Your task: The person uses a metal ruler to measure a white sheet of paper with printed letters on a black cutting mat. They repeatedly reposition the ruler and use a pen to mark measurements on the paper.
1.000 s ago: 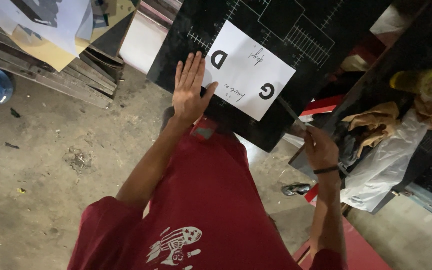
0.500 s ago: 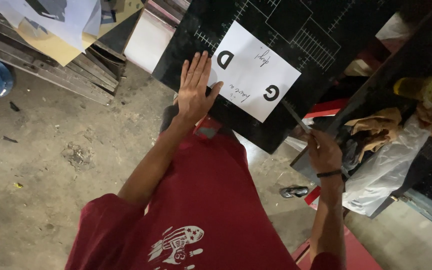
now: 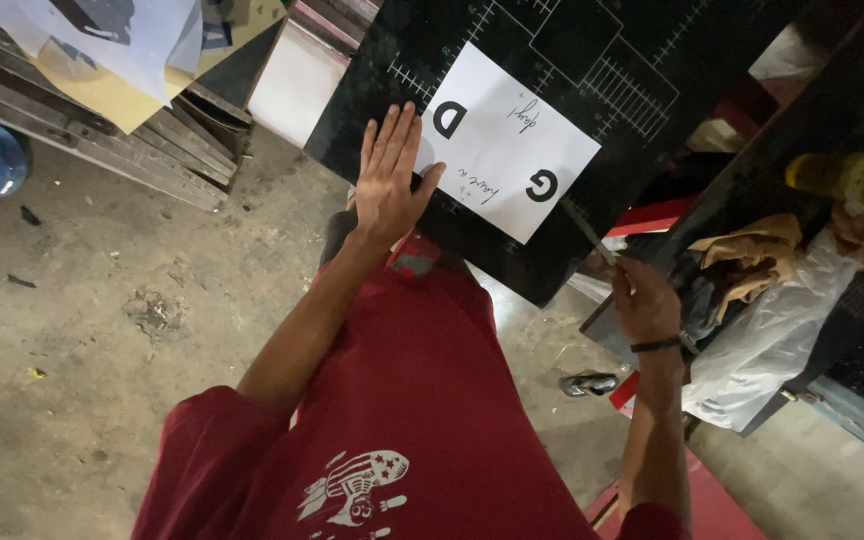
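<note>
Fingers spread flat, the left hand (image 3: 390, 180) presses the white sheet (image 3: 509, 153) onto the black gridded board (image 3: 592, 70) at upper centre, while the right hand (image 3: 644, 300), lower right, is closed around a thin tool (image 3: 588, 229).

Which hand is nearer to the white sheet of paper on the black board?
The left. The left hand lies flat with its thumb touching the edge of the white sheet. The right hand holds a thin tool below the sheet's corner, apart from it.
</note>
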